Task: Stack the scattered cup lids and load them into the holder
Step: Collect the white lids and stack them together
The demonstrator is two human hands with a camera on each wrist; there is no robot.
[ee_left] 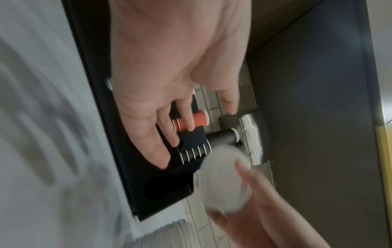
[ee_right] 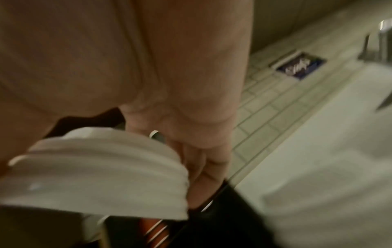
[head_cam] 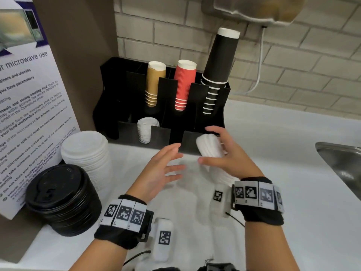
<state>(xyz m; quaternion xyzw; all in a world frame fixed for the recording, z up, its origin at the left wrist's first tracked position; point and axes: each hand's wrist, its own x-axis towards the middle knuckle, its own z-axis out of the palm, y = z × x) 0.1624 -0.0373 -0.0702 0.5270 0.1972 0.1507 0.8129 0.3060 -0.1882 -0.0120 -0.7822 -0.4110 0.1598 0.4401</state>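
White countertop point(head_cam: 273, 192) runs along a wall of pale brick-pattern tile point(head_cam: 312, 55), with the corner of a steel sink point(head_cam: 340, 159) at the right edge and a brown panel to the left carrying a microwave-use notice point(head_cam: 29, 114). A metal-fronted unit point(head_cam: 254, 10) is mounted on the wall up top, a white cable point(head_cam: 260, 61) hanging from it. Black holder point(head_cam: 222, 114) sits on the counter against the wall: back row has tan cups point(head_cam: 154, 83), red cups point(head_cam: 183, 85) and a tall stack of black cups point(head_cam: 218, 63), all upside down; a front slot left of centre already holds a stack of white lids point(head_cam: 145, 130). Right hand point(head_cam: 226, 157) grips a stack of small white lids point(head_cam: 210, 147), fingers and thumb curled round it, stack tilted and held just in front of the holder's front right slot, above the counter; wrist views are blurred but show the same lids point(ee_right: 95, 176) in the palm. Left hand point(head_cam: 158, 169) is empty, fingers spread and relaxed, palm facing the lids, just left of them and not touching. On the counter at left, a big stack of white lids point(head_cam: 86, 155) stands beside a stack of black lids point(head_cam: 62, 198), both near the notice. Both wrists wear black bands with printed marker tags.
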